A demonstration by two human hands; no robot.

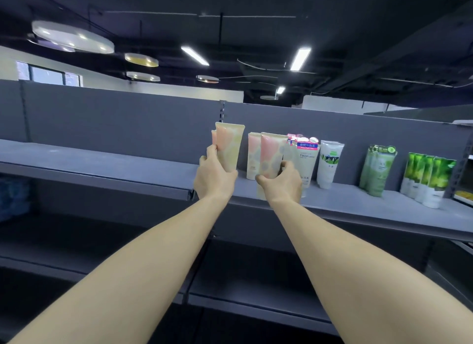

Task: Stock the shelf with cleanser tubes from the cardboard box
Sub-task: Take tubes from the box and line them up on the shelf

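1. On the grey metal shelf (358, 203) at about chest height, both bare forearms reach forward and up toward a row of upright tubes.
2. The left hand (215, 177) grips pale pink-and-yellow plastic cleanser tubes (229, 146), at least two together, upright, just above the shelf's left section near the upright rail.
3. The right hand (281, 182) curls its thumb and fingers round the lower part of a pink-and-grey patterned cleanser tube (271, 156), which stands cap-down at the front of the shelf.
4. Just behind and left of it stands a matching pink tube (253, 154).
5. To the right, in turn: cream tubes with red-and-blue "Facial" labels (305, 154), a white tube with a green picture (329, 164), pale green tubes (377, 172), and bright green-and-white tubes (430, 179) at the far right.
6. Below, a darker shelf (102, 236) shows.
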